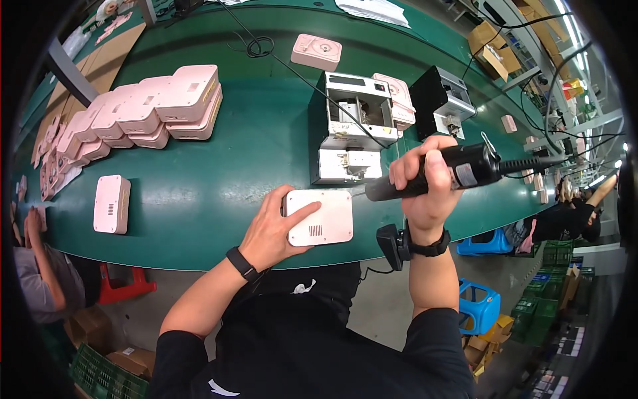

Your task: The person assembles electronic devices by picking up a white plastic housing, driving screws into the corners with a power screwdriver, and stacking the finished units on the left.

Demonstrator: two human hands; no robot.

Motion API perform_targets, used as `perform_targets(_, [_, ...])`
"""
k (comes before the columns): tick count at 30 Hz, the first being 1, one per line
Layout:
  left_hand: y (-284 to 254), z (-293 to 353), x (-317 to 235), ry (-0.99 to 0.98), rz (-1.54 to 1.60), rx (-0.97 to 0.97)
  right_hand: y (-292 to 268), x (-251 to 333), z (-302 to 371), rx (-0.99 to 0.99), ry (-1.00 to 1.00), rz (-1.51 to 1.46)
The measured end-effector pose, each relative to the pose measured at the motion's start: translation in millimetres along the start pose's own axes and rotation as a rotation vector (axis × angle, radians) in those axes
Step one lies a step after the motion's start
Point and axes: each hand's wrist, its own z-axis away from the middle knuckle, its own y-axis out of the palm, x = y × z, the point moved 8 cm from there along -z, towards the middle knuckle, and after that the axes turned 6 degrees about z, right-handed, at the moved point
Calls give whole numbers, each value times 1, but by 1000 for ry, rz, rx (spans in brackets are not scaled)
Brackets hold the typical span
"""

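Pink plastic casing (332, 223) lying vented face up at the near edge of a green workbench (226, 173). Held there at its left end by the left hand (269, 226), fingers spread, one laid across the top. Wrapped in the right hand's (425, 179) curled fingers, a black electric screwdriver (462, 166), tip near the casing's far right corner, contact impossible to tell. Beyond, a black-and-silver screw feeder (339, 139); far left, stacked pink casings (153, 110).
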Motion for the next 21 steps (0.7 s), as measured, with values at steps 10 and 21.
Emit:
perform_targets(10, [0, -3, -1, -30, 31, 20, -3, -26, 16, -2, -9, 47])
perform_targets(21, [4, -1, 0, -22, 79, 29, -6, -30, 17, 14, 12, 56])
